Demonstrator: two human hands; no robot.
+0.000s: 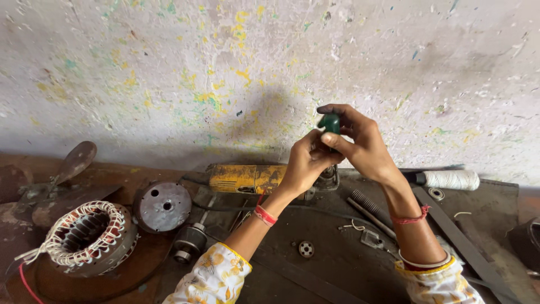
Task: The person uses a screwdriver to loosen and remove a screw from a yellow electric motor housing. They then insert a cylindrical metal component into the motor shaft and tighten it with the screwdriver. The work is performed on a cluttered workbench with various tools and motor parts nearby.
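Both hands raised above the desk, working one small green piece. Right hand pinches it from above, fingers closed round it; left hand closed on its underside. Risk: grip is fingertips only, so a slip likely drops it among the yellow grinder, loose bearing and wound stator

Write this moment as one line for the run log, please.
left hand: pinches green piece | right hand: holds same piece from above | below: yellow angle grinder | bench left: motor stator
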